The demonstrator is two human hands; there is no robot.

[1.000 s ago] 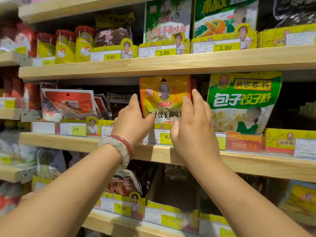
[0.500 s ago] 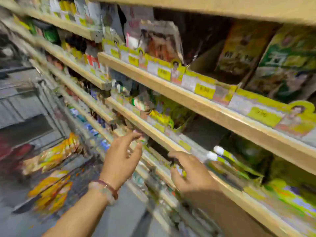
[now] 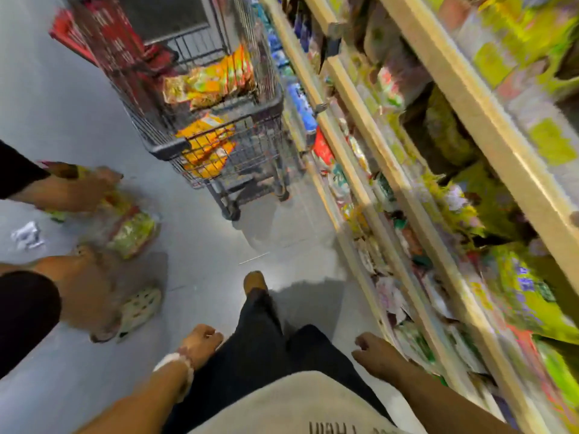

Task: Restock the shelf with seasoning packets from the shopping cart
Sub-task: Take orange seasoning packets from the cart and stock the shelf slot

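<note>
I look down the aisle, and the picture is blurred by motion. The shopping cart stands ahead on the floor, with several yellow and orange seasoning packets in its basket. The wooden shelf full of packets runs along the right. My left hand hangs low beside my leg, fingers loosely curled, holding nothing. My right hand hangs near the bottom shelf, also loosely curled and empty.
Another person crouches at the left; their hand holds packets near the floor, and their foot in a pale clog is close by. A crumpled white scrap lies on the grey floor. A red basket sits behind the cart.
Both my hands left the shelf packet and dropped to my sides. My view swung from the shelf down and left to the floor and cart.
</note>
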